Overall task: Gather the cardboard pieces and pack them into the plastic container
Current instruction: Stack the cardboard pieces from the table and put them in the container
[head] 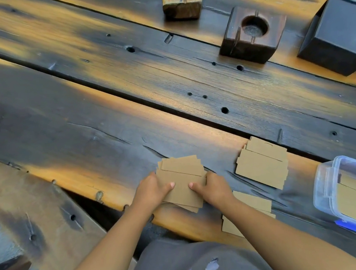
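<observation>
**Both hands around a fanned stack of cardboard**

At the near edge of the dark, scorched-looking plank table (pixel 110 101), the left hand (pixel 150 190) and right hand (pixel 213 187) clasp a loose stack of flat tan cardboard pieces (pixel 181 177) from either side, thumbs pressed on the top sheet, fingers curled under the edges. The pieces are thin rectangles with small notched corners, matte brown, and they sit slightly askew so their edges fan out (none looks bent or torn).

At about two o'clock from the hands a second pile of tan cardboard pieces (pixel 262 164) lies flat on the table, untouched, its sheets stepped over one another. A third small pile of cardboard (pixel 252 203) lies at four o'clock, partly hidden beneath the right forearm.

At three o'clock, by the frame's right edge, stands the clear rectangular plastic container (pixel 324 189) with blue trim; more tan cardboard already rests inside it.

Far across the table, at twelve to one o'clock, sit two dark wooden blocks with round holes (pixel 252 35) and a black box (pixel 339 37).
</observation>
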Tool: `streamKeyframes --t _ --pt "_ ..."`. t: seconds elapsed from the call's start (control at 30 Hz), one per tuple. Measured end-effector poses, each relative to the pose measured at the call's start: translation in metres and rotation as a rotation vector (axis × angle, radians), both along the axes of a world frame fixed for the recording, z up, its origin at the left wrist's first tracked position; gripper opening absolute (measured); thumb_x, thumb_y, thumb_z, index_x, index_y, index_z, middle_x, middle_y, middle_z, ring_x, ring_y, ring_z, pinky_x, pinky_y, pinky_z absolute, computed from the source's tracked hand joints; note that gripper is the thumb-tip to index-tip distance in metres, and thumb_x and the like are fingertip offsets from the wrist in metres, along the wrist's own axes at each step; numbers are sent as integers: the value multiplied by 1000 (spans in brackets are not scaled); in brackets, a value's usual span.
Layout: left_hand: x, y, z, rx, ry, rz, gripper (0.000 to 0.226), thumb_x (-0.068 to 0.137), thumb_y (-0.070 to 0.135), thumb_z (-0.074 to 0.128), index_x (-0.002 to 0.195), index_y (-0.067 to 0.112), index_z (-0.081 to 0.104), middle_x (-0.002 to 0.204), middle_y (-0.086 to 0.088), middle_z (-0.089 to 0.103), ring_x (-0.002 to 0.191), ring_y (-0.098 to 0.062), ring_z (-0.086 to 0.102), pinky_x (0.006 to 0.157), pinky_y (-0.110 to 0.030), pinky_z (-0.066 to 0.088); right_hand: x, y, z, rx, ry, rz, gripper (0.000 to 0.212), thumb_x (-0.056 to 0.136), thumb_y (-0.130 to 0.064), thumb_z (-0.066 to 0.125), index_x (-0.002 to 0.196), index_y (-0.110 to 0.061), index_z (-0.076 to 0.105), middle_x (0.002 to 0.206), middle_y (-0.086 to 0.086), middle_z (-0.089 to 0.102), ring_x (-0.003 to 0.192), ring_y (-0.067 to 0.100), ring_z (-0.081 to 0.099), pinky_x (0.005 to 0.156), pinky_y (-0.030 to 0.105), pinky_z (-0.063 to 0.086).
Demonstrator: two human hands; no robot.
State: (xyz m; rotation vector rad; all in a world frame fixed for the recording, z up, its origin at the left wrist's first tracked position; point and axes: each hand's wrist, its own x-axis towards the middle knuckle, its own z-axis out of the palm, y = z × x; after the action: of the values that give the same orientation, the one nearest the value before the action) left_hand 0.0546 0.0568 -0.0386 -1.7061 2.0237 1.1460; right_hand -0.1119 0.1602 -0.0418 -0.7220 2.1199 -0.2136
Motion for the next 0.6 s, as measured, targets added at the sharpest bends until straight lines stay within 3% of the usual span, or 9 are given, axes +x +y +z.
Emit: streamKeyframes --t 0.2,0.33,0.47,0.6 --pt "15 12 -6 -8 1 100 58 78 46 75 114 10 47 117 -11 53 104 -27 56 74 -32 42 14 0 -4 60 52 65 47 76 -63 63 89 -20 50 98 4 67 87 24 63 63 33 43" --pt "21 14 -9 5 5 118 57 77 47 74 113 13 46 115 -9 55 103 -27 57 74 -34 45 17 0 -4 88 106 106 51 74 -68 59 93 -22 48 98 1 66 90 24 63 63 33 43" --pt "21 14 -7 16 19 168 59 77 44 77 117 13 45 120 -10 51 106 -28 57 80 -35 46 16 1 -3 73 -14 -9 55 76 -62 66 105 -20 45 101 -1 60 95 23 62 71 35 47" --pt "19 16 -5 0 -12 221 62 77 40 78 122 15 44 125 -11 45 115 -32 50 95 -42 47 19 5 -3 12 -49 -114 58 77 -51 72 113 -14 45 112 4 54 103 25 59 82 40 51"
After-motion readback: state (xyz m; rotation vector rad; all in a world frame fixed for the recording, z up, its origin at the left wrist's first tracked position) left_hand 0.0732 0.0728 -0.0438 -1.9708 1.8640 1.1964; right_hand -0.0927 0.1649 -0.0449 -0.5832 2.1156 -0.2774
